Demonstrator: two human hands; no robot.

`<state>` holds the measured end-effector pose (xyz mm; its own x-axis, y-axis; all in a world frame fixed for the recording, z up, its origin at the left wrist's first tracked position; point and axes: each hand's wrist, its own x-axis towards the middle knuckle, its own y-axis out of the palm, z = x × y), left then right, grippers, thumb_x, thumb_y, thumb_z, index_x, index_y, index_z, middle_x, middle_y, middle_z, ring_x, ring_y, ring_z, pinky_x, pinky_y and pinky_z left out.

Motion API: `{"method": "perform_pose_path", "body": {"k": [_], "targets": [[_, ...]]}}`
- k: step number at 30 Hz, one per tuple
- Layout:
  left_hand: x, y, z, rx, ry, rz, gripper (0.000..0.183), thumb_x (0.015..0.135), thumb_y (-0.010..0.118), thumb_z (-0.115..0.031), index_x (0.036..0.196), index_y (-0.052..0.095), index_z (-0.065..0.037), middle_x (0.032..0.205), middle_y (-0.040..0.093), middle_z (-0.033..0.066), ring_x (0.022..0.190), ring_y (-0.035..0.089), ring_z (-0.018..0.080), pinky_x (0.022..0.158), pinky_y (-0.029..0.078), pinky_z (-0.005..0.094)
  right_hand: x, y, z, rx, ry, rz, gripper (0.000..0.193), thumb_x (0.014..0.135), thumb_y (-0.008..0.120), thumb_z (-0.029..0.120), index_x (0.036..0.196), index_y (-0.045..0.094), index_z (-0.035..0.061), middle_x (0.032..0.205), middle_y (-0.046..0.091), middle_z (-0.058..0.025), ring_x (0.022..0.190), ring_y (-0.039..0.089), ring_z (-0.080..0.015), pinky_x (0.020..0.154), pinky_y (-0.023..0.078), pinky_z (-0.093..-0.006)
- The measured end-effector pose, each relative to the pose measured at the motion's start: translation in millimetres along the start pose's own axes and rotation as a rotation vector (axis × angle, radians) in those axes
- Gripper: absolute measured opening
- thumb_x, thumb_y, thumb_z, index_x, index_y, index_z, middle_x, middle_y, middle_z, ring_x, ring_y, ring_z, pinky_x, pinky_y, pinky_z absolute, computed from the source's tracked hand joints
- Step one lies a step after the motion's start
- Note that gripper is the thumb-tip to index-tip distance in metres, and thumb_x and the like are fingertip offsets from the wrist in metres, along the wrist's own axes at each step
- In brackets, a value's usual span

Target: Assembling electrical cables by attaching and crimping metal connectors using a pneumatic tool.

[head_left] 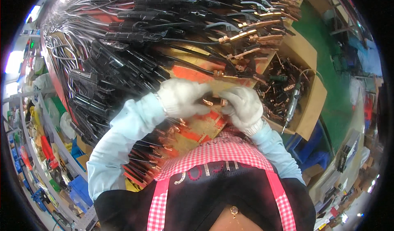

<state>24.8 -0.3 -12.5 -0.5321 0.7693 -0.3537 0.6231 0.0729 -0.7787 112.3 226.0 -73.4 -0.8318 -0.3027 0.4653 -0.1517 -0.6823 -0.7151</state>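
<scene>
Both hands wear white gloves and meet over the worktable close to my body. My left hand (182,97) has its fingers closed at the left end of a small dark part with copper-coloured ends (208,102). At its other end my right hand (243,108) pinches it, thumb and fingers around a copper tip (223,102). The gloves cover most of the part, so its exact kind is hidden. Just beyond the hands lie black cables with copper clamp ends (219,73). More copper-tipped leads (162,143) stick out below my left forearm.
A cardboard box (314,95) stands at the right, holding many loose copper and black pieces. A grey pen-shaped power screwdriver (292,104) with a cord lies across it. Bundles of black handles (119,61) and grey cables (78,15) cover the left and far table. Shelves (37,120) stand farther left.
</scene>
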Motion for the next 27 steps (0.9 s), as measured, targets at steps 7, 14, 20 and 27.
{"method": "perform_pose_path", "body": {"k": [7,14,20,27], "targets": [[-2,-12,10,-0.396,-0.036,-0.101,0.030,0.095,0.062,-0.024,0.120,0.069,-0.009,0.104,0.073,0.0135,0.094,0.071,0.0254,0.083,0.055,0.0344,14,-6,15,-0.014,0.273,0.100,0.035,0.074,0.078,0.024,0.106,0.068,0.0133,0.091,0.067,-0.0067,0.075,0.066,-0.0292,0.063,0.051,-0.0397],[-1,-13,8,-0.484,-0.119,-0.023,0.030,0.096,0.063,-0.024,0.120,0.070,-0.007,0.103,0.074,0.0132,0.094,0.072,0.0199,0.084,0.054,0.0308,20,8,18,-0.058,0.237,-0.006,0.034,0.077,0.077,0.024,0.107,0.066,0.0132,0.087,0.064,-0.0059,0.074,0.066,-0.0279,0.063,0.051,-0.0395],[-2,-13,3,-0.476,-0.132,-0.074,0.024,0.095,0.065,-0.025,0.112,0.074,-0.009,0.085,0.073,0.0084,0.073,0.067,0.0127,0.068,0.052,0.0293,20,11,14,0.152,0.237,-0.007,0.035,0.077,0.078,0.026,0.107,0.067,0.0130,0.094,0.068,-0.0073,0.078,0.067,-0.0304,0.066,0.053,-0.0403],[-2,-24,-4,-0.418,-0.192,0.073,0.026,0.095,0.062,-0.028,0.111,0.073,-0.011,0.091,0.073,0.0131,0.084,0.072,0.0195,0.077,0.054,0.0323,23,10,11,0.054,0.157,-0.010,0.035,0.075,0.078,0.025,0.105,0.068,0.0113,0.094,0.069,-0.0087,0.079,0.068,-0.0311,0.066,0.053,-0.0401]]}}
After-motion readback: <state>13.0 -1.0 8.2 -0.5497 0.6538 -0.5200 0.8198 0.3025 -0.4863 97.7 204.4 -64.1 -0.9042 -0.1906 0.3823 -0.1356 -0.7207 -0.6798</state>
